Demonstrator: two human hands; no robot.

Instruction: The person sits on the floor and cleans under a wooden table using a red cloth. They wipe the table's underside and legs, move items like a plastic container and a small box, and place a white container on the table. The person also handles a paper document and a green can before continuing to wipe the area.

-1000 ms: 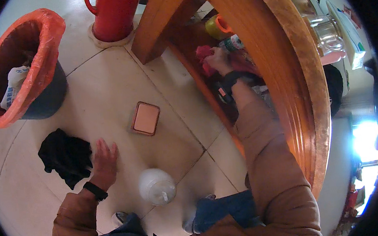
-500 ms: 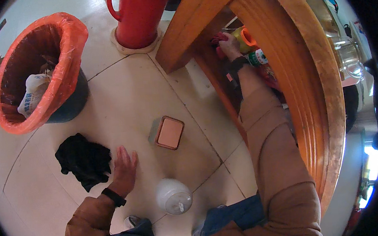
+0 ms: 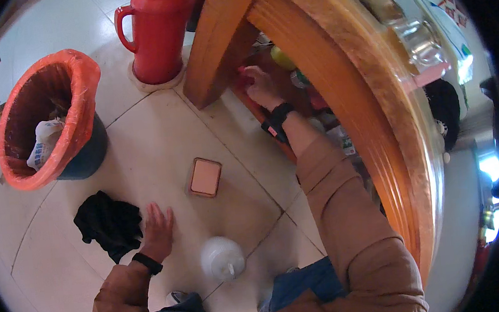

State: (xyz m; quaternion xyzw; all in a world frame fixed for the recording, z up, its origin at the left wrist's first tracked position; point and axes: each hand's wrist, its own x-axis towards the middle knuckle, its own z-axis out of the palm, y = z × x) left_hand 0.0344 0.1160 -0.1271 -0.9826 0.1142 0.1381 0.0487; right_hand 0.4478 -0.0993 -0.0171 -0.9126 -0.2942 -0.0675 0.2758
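My right hand [image 3: 263, 88] reaches under the wooden table [image 3: 342, 72] to its lower shelf. Its fingers are closed on a crumpled red thing [image 3: 242, 74] whose kind I cannot make out. Beside that hand on the shelf are a yellow-green round thing [image 3: 282, 58] and a small dark object [image 3: 273, 129] near the wrist. My left hand [image 3: 157, 229] is open low over the tiled floor, fingers stretched out, next to a black crumpled cloth [image 3: 108, 224]. Between my arms stand a pinkish rectangular container [image 3: 206, 177] and a white rounded container [image 3: 222, 259].
A bin [image 3: 92, 148] with an orange liner stands at the left, holding white plastic. A red thermos jug [image 3: 161, 37] stands beside the table leg [image 3: 212, 59]. On the tabletop rests a clear glass vessel [image 3: 423, 48].
My right hand has moved left and slightly farther along the shelf, with the red thing still at its fingers. My left hand stays about where it was. The view has shifted.
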